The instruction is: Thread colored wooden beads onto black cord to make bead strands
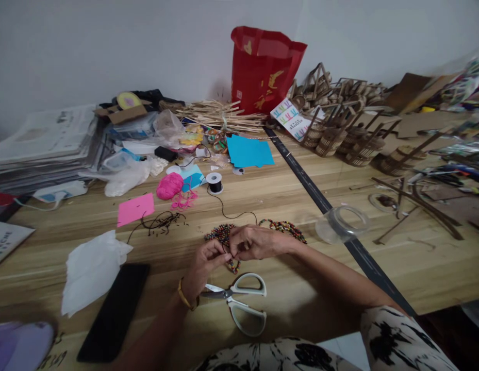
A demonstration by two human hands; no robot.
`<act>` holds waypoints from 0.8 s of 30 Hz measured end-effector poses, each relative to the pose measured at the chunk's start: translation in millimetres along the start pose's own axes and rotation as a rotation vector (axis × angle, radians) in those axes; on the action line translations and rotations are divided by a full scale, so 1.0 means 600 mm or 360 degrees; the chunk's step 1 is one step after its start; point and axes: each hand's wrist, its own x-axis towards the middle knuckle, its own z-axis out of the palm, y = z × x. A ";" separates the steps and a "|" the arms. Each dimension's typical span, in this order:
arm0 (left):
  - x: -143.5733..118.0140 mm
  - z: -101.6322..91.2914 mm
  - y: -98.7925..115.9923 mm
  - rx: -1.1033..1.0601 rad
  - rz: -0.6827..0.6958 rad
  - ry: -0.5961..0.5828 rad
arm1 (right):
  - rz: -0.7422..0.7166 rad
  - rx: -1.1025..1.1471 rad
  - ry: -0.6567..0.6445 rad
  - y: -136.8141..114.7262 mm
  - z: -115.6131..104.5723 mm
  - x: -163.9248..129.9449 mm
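Note:
My left hand (209, 260) and my right hand (254, 242) meet above the tabletop, each pinching a thin black cord whose ends are mostly hidden by the fingers. Strands of multicoloured beads (287, 227) lie behind and beneath the hands, and a short loop of them shows just below the fingertips. A black cord runs from the right hand's side back to a white spool (214, 182) wound with black cord. White-handled scissors (239, 300) lie partly spread on the table, just in front of the hands.
A black phone (114, 312) and crumpled white tissue (93, 270) lie at left. Black cord scraps (162, 221) and a pink yarn ball (170, 186) sit farther back. A clear tape roll (342, 225) is at right. Small wooden buckets (363, 149) and a red bag (265, 69) stand behind.

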 end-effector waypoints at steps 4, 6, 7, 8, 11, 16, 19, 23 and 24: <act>0.001 0.003 0.001 -0.0036 -0.0039 0.0001 | 0.0001 -0.0095 0.0015 0.002 0.007 -0.001; 0.001 0.003 0.001 -0.0034 -0.0020 -0.0010 | 0.0021 -0.0105 0.0001 0.003 0.006 -0.002; 0.002 0.002 0.001 -0.0028 0.0001 -0.0013 | 0.0025 -0.0097 -0.0016 0.003 0.005 -0.002; 0.002 0.002 0.000 -0.0014 0.0028 -0.0012 | 0.0025 -0.0081 -0.0037 0.002 0.003 -0.003; 0.001 0.001 -0.001 0.0085 0.0133 -0.0035 | 0.0039 0.0039 -0.0060 0.002 -0.003 -0.002; -0.009 0.005 0.004 0.0552 0.0514 0.0021 | 0.0346 0.0447 -0.0016 0.006 -0.004 0.004; -0.015 0.008 0.008 0.0916 0.0773 0.0065 | 0.0399 0.0689 -0.0079 0.015 0.004 0.007; -0.017 0.010 0.008 0.1198 0.1012 0.0056 | 0.0426 0.0847 -0.0133 0.032 0.015 0.009; -0.016 0.010 0.008 0.1230 0.1043 0.0060 | 0.0430 0.0865 -0.0153 0.035 0.016 0.009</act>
